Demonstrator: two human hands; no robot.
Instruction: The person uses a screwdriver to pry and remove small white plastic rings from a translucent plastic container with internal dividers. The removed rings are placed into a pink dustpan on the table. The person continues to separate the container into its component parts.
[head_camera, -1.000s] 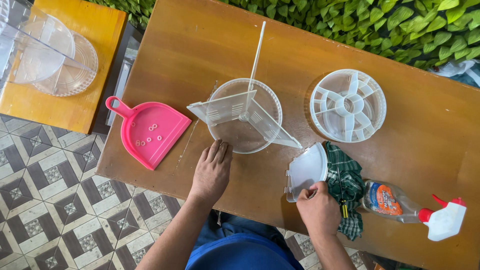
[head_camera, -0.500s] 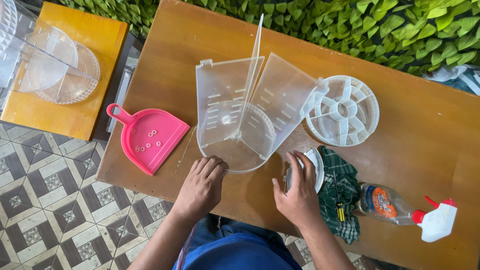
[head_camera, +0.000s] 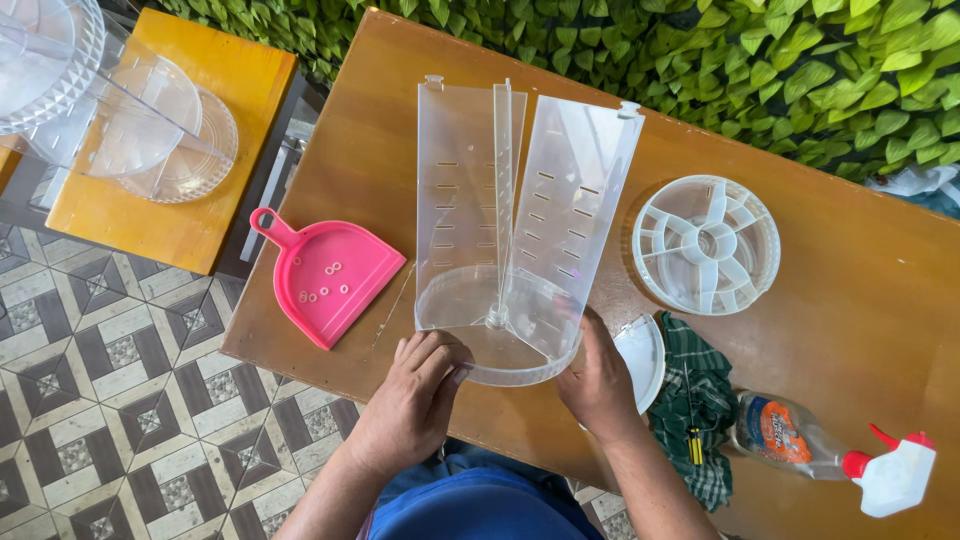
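Note:
A clear plastic rack with a round base, a central post and tall slotted divider panels lies tipped back on the brown wooden table. My left hand grips the near rim of its round base. My right hand holds the base's right side. The panels point away from me toward the leafy wall.
A pink dustpan with small rings in it lies left of the rack. A round white divided tray lies to the right, with a white lid, green checked cloth and spray bottle nearer. Clear dishes sit on a yellow side table.
The rack has tipped from standing on its base to lying back with panels stretched away. My right hand left the white lid and cloth and took the base's right side.

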